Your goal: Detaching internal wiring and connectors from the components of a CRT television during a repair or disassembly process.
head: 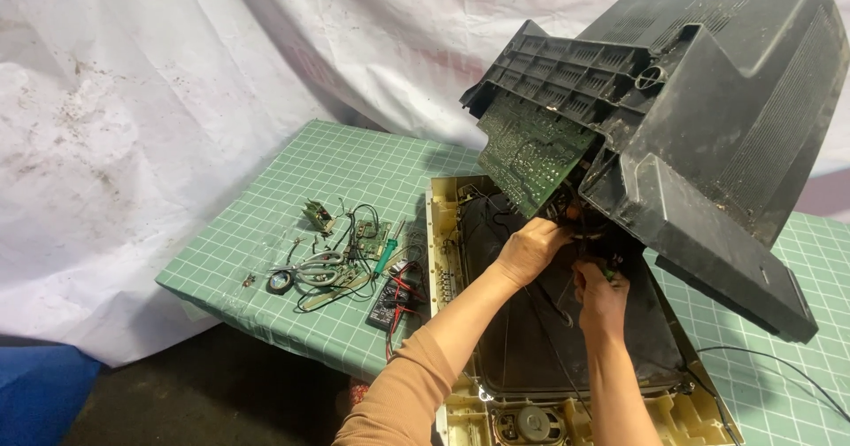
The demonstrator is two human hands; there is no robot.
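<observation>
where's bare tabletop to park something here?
Bare green checked tablecloth at the far left corner, behind the pile of small tools and wires. More at the right edge, crossed by a black cable. Crowded centre: cream television front frame, both hands, tilted black plastic back shell.

Makeshift electronics repair workshop, improvised rather than purpose-built. Stained, crumpled white plastic sheeting (177, 83) hung as a backdrop; low table covered in green checked oilcloth (283, 198) over a bare dark floor. Old television opened face down, its dusty black plastic rear shell (717, 119) tilted up, green circuit board (531, 149) exposed, cream front frame (460, 411) flat on the cloth. Scattered alongside: small loose circuit boards (367, 232), tangled wires, grey-handled scissors (314, 269), black multimeter with red leads (394, 297).
</observation>
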